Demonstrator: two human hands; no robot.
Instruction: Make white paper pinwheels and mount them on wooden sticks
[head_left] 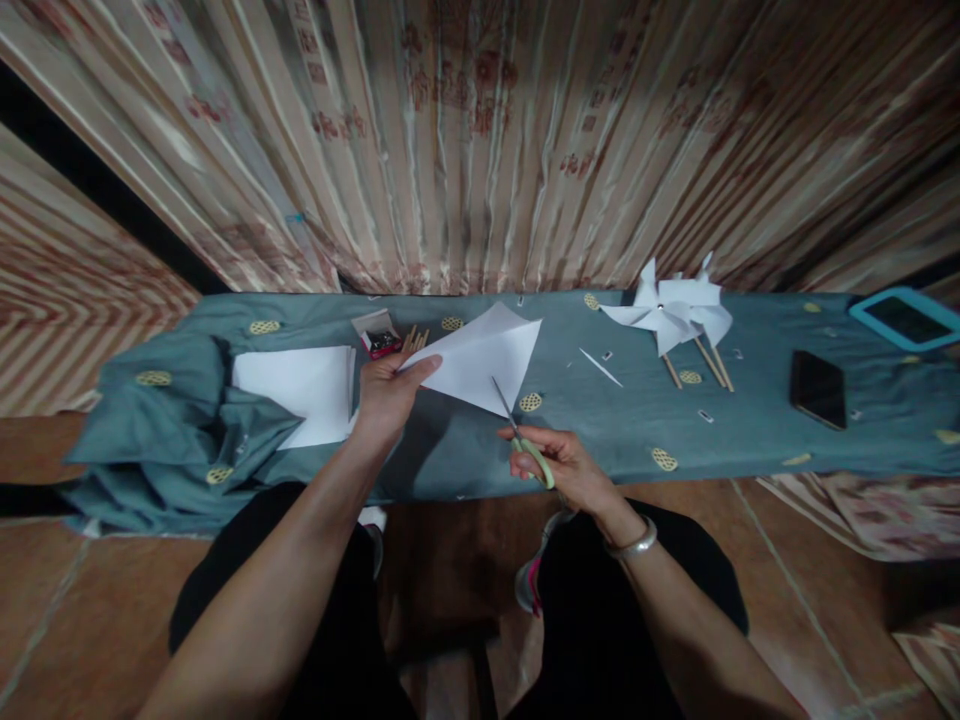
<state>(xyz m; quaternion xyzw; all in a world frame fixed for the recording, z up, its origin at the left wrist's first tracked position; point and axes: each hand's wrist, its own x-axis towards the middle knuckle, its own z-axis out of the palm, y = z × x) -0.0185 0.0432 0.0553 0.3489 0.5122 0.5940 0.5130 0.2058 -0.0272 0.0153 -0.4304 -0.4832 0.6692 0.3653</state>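
Observation:
Between thumb and fingers, my left hand (392, 393) pinches the left corner of a white sheet of paper (484, 352), raised over the green cloth. Green-handled scissors (534, 460) sit in my right hand (559, 462), whose fingers wrap the handles. The blades reach the sheet's lower edge, one lying across its face; how far they are cut in, I cannot tell. Just past my left hand are a small opened box (378, 334) with dark contents and some short wooden sticks (416, 340). White paper pinwheels (664, 310) on wooden sticks lie to the right.
A stack of white paper (300, 385) lies at the left, partly under bunched cloth (172, 420). A thin paper strip (600, 367) lies right of the sheet. Farther right are a dark phone (817, 388) and a blue-framed tablet (909, 318). A patterned curtain (465, 150) hangs behind.

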